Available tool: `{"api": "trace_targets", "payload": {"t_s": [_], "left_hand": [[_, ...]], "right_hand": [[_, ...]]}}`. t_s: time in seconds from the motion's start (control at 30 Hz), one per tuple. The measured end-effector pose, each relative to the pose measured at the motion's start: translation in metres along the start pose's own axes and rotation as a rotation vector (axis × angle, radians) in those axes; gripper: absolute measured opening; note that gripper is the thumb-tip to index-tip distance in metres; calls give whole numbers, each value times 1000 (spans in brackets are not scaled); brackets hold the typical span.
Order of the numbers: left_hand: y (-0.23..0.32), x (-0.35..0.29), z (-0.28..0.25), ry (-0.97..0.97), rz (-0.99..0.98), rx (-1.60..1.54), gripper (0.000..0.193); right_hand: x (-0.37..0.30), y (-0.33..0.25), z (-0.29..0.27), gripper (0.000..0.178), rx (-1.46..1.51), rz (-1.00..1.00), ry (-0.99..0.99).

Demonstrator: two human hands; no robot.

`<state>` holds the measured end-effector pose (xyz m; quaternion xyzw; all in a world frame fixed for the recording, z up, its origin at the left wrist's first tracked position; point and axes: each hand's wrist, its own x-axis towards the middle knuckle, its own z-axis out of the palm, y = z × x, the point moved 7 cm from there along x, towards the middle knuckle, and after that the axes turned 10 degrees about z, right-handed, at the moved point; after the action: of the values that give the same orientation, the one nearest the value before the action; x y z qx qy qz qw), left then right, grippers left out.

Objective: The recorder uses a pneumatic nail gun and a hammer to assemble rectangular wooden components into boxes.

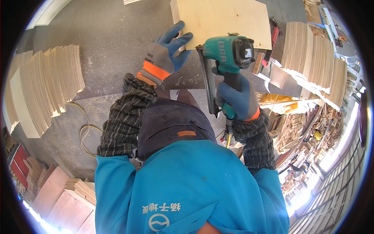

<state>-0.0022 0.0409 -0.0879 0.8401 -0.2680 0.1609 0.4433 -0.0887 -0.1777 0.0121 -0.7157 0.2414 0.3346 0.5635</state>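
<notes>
My right hand (243,95), in a blue and grey glove, is wrapped round the grip of a teal pneumatic nail gun (222,50). The gun's head lies over the near edge of a pale wooden box or panel piece (230,19), and its long dark magazine (207,82) points back toward me. Whether its nose touches the wood cannot be made out. My left hand (171,48), gloved alike with an orange cuff, rests at the left near corner of the wood. Its fingers are spread, with the fingertips against the edge.
Stacks of wooden boards stand on the left (50,82) and right (311,54) of the dark worktable (113,35). A red and black tool (275,35) lies beside the wood. A yellow hose (82,132) curls on the floor. Heaped wood offcuts (290,128) lie at the right.
</notes>
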Motion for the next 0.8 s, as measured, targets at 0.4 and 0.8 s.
{"api": "trace_targets", "payload": {"t_s": [0.4, 0.8], "left_hand": [[2, 0, 1, -12, -5, -69, 52], [4, 2, 0, 17, 10, -8, 43]], "right_hand": [[-5, -3, -19, 51, 43, -2, 52], [-6, -7, -26, 51, -9, -80, 21]]}}
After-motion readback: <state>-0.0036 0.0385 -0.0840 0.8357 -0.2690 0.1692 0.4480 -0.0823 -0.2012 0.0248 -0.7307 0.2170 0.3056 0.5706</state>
